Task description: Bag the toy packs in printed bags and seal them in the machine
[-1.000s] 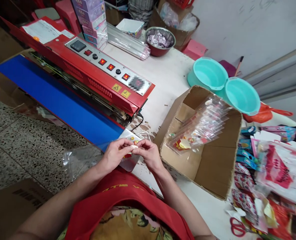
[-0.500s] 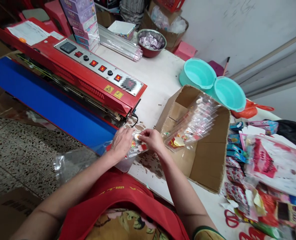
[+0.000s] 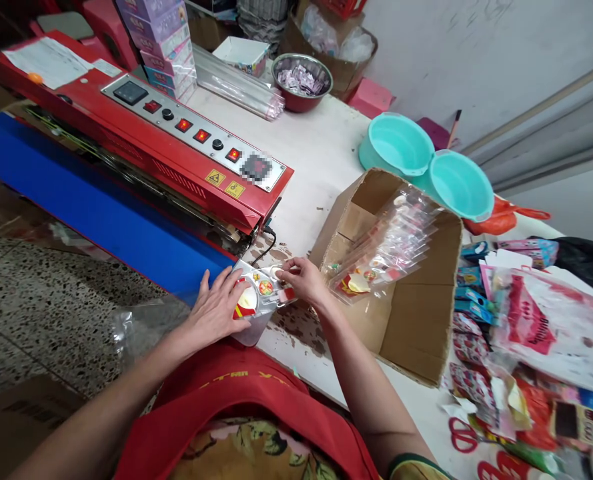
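In the tray (image 3: 269, 304), colourful pieces (image 3: 265, 288)

The left hand (image 3: 216, 310) covers the nine o'clock edge of the plastic tray (image 3: 265, 305) from my screen. At the tray's one o'clock side, the right hand (image 3: 303, 283) hides part of a small white piece (image 3: 275, 272); I can't tell what it is. At ten, my view cuts off the red machine (image 3: 176, 160), and the paper (image 3: 49, 63) has words too tiny to read. I can't see the box stack's (image 3: 161, 43) top at eleven.
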Demonstrator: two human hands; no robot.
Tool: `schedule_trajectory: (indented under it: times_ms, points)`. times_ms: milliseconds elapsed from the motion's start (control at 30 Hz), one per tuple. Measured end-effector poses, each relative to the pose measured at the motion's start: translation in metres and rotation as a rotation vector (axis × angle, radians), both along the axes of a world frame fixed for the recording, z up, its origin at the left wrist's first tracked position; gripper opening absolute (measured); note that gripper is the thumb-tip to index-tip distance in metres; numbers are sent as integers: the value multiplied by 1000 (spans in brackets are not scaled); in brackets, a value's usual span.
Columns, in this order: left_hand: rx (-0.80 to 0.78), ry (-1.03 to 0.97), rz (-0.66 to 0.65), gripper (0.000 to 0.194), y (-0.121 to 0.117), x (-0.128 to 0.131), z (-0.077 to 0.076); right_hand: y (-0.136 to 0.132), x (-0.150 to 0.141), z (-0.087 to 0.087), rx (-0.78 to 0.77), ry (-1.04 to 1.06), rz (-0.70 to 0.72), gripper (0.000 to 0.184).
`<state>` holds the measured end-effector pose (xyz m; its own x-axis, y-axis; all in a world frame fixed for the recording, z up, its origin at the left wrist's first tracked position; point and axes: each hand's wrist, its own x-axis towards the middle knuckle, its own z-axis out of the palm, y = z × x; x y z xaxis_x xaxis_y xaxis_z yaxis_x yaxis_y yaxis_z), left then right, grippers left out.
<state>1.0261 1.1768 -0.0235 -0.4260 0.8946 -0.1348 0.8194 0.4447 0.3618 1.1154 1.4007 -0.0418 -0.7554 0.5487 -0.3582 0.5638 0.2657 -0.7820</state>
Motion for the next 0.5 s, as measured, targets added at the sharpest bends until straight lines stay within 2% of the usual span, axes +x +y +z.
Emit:
schedule_trajectory:
  times_ms: [100, 233, 367, 500]
  points:
    - [2, -8, 0, 60, 1, 0, -1, -5, 1, -7, -87, -3, -74, 24]
    - [36, -9, 11, 56, -1, 0, -1, -6, 1, -7, -134, 46, -74, 31]
    - [59, -13, 19, 56, -1, 0, -2, -3, 0, -7, -299, 102, -120, 43]
    - [53, -21, 8, 59, -2, -1, -3, 0, -3, -11, -337, 91, -154, 46]
